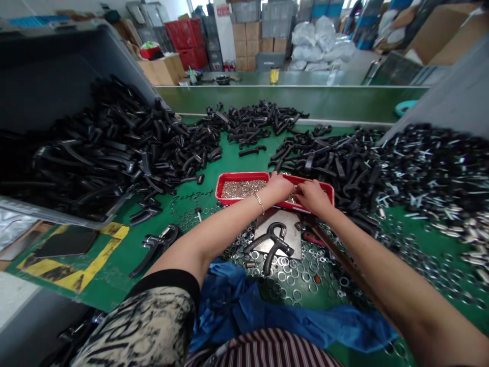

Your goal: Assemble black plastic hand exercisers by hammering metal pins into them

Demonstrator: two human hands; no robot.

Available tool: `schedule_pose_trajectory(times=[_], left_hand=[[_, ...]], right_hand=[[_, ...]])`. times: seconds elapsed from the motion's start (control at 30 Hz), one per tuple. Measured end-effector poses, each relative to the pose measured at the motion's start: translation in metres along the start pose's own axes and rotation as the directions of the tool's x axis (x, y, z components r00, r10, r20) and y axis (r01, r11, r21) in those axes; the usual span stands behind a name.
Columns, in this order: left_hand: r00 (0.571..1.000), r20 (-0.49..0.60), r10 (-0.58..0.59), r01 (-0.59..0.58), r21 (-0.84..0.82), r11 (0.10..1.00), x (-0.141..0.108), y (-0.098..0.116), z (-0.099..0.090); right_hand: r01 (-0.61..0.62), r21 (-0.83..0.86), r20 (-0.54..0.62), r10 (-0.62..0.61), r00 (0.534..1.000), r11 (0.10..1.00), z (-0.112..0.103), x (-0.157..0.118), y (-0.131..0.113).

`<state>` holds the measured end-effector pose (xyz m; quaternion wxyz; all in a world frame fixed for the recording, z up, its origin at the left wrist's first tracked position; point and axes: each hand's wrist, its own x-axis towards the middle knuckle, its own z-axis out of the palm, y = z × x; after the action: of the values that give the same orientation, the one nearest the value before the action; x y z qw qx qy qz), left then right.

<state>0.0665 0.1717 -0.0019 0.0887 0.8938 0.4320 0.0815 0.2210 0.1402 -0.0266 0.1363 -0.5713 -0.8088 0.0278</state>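
Observation:
Both my hands reach into a red plastic tray (237,177) holding a bed of small silver metal parts (243,189). My left hand (278,187), with a thin bracelet on the wrist, rests at the tray's middle, its fingers down among the parts. My right hand (311,197) lies close beside it, over the tray's right half. The fingers of both hands are partly hidden, so I cannot tell whether either holds a part. Just below the tray, an assembled black hand grip exerciser (272,245) lies on a steel plate (284,229).
Heaps of black plastic handles (114,148) cover the green workbench (103,270) around the tray, and a grey bin (57,76) holds more at left. Loose metal rings (294,278) lie near me, metal pins (431,173) lie at right, and a blue cloth (244,316) hangs over my lap.

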Motion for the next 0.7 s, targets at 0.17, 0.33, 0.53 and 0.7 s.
schedule_pose_trajectory(times=[0.17,0.33,0.53,0.7], left_hand=[[1.000,-0.009,0.030,-0.028,0.132,0.991,-0.010,-0.006,0.005],[0.980,-0.154,0.127,-0.093,0.211,0.973,-0.021,0.002,0.001],[0.959,-0.281,-0.033,-0.008,-0.144,0.990,-0.087,-0.002,-0.002],[0.974,-0.136,-0.182,0.082,-0.539,0.839,-0.159,0.004,0.004]], right_hand=[[-0.033,0.070,-0.051,0.036,0.998,0.997,0.003,-0.005,0.002],[-0.005,0.153,-0.113,0.022,0.993,0.988,-0.002,-0.006,-0.008],[-0.079,0.417,-0.171,0.163,0.972,0.905,-0.031,-0.034,-0.003],[-0.163,0.666,-0.028,0.242,0.970,0.728,-0.045,-0.076,-0.008]])
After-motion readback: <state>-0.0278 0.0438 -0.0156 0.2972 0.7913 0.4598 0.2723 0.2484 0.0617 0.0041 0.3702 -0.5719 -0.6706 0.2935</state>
